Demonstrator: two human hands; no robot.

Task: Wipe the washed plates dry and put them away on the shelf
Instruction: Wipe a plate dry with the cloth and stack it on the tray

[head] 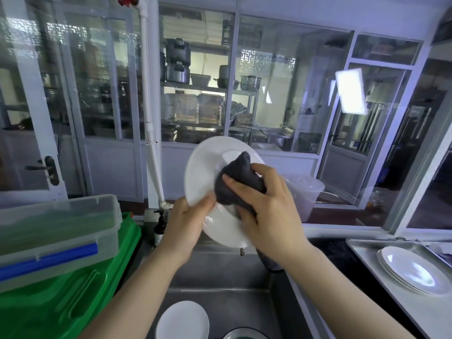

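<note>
Gripping only the lower-left rim, the left hand (186,221) holds the white plate (208,167) tilted above the sink (220,285). Just right of it, the right hand (266,209) clamps a dark cloth (239,182) against the plate's face. A hard wipe could lever a wet rim loose, dropping it onto 2 dishes below. Further right, dried plates (413,270) wait on a tray (362,250).

plate (208,167): glossy white | cloth (238,184): matt dark | sink (220,277): brushed metal
</note>
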